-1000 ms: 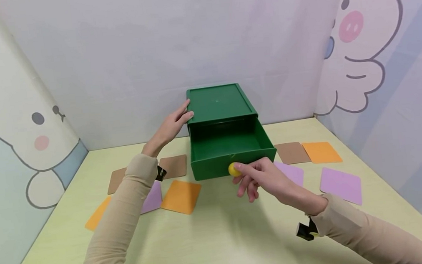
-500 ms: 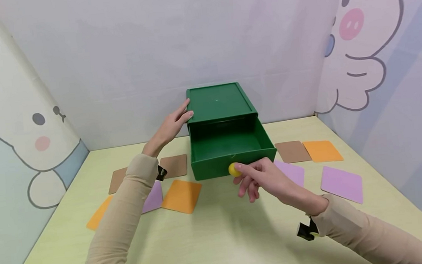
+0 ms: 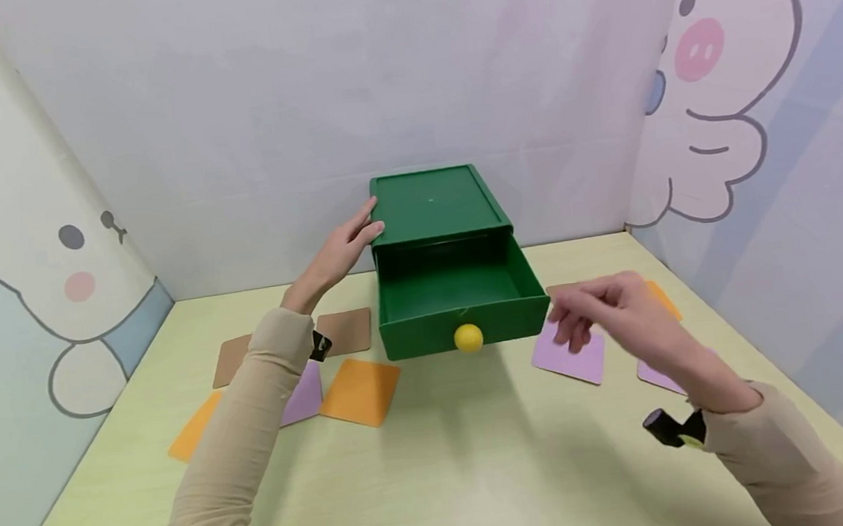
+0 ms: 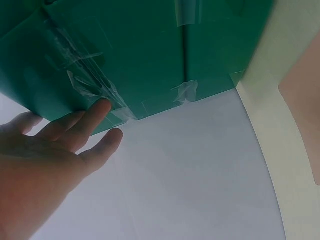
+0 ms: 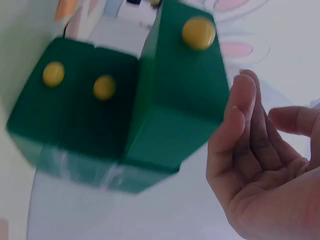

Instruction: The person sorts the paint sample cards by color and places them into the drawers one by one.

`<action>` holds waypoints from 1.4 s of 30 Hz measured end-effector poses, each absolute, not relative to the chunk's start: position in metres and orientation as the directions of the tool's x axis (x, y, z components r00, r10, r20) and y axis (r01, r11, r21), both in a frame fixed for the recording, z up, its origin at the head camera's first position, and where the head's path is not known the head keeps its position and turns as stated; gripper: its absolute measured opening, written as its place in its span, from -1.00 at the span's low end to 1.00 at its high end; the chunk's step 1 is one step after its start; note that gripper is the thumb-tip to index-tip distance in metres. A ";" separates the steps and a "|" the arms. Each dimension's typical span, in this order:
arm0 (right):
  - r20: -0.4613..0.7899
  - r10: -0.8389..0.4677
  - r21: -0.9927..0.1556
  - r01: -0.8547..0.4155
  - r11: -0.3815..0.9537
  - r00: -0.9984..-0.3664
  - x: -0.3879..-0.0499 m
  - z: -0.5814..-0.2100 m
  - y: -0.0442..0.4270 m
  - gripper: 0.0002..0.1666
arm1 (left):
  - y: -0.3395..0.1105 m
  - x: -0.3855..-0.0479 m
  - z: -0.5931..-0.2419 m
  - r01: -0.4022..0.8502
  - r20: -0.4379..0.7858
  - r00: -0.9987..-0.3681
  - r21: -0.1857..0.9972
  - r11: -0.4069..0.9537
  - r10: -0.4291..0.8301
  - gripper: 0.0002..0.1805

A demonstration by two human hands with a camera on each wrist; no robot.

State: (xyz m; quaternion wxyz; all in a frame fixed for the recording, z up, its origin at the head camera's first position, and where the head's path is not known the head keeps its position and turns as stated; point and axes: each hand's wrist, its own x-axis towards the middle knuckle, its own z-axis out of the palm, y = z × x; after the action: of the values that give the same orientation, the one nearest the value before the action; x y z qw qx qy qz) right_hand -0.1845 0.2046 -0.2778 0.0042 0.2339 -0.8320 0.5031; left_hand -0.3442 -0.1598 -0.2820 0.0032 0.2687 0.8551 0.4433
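Observation:
A green drawer box [image 3: 435,203] stands at the back of the table, its top drawer [image 3: 427,330] pulled out with nothing visible inside. On the drawer's front is a round yellow knob [image 3: 468,338]. The left hand [image 3: 334,258] rests on the box's left side near the top, fingers extended; the left wrist view shows this hand [image 4: 60,150] against the taped green side. Right of the drawer front, the right hand [image 3: 614,313] hangs in the air, loosely bent and holding nothing. In the right wrist view two more yellow knobs [image 5: 53,74] show on closed drawers below.
Orange [image 3: 361,392], purple [image 3: 568,357] and brown [image 3: 346,332] square cards lie on the table [image 3: 455,477] to both sides of the box. Behind the box rises a pale wall [image 3: 266,126], with cartoon figures on the side walls.
The right hand has let go of the yellow knob and moved right, away from the drawer. The drawer stays pulled out, and the left hand stays on the box.

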 end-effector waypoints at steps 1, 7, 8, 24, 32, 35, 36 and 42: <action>0.247 -0.344 -0.831 -0.380 0.406 -0.906 -0.190 -0.279 0.210 -0.62 | -0.159 -0.341 -0.279 0.450 0.224 -0.858 0.762 0.465 0.463 -0.30; 0.186 -0.374 -0.655 -0.399 0.642 -0.908 -0.240 -0.320 0.243 -0.65 | -0.162 -0.346 -0.284 0.445 0.230 -0.865 0.762 0.470 0.446 -0.33; 0.155 -0.404 -0.610 -0.409 0.678 -0.901 -0.247 -0.331 0.247 -0.61 | -0.163 -0.349 -0.287 0.448 0.235 -0.865 0.760 0.471 0.443 -0.33; -0.049 -0.427 -0.187 -0.412 0.892 -0.903 -0.265 -0.393 0.253 0.06 | -0.160 -0.341 -0.280 0.437 0.223 -0.868 0.766 0.471 0.443 -0.33; 0.002 -0.454 -0.193 -0.445 0.874 -0.891 -0.270 -0.395 0.257 0.01 | -0.157 -0.324 -0.268 0.437 0.213 -0.867 0.759 0.482 0.450 -0.34; 0.028 -0.470 -0.252 -0.461 0.851 -0.882 -0.271 -0.389 0.258 -0.04 | -0.157 -0.328 -0.271 0.434 0.210 -0.869 0.758 0.487 0.448 -0.33; 0.031 -0.473 -0.282 -0.461 0.841 -0.881 -0.270 -0.385 0.259 -0.06 | -0.158 -0.332 -0.273 0.432 0.210 -0.871 0.759 0.486 0.445 -0.33; 0.072 -0.461 -0.376 -0.452 0.809 -0.884 -0.267 -0.350 0.263 -0.15 | -0.162 -0.353 -0.290 0.436 0.225 -0.872 0.760 0.482 0.434 -0.34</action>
State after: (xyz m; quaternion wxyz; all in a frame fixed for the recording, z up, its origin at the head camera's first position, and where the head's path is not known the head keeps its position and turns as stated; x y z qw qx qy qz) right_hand -0.2670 0.2630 -0.3502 -0.0113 0.2401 -0.9510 0.1947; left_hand -0.3528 -0.1623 -0.2900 -0.0010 0.2528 0.8608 0.4417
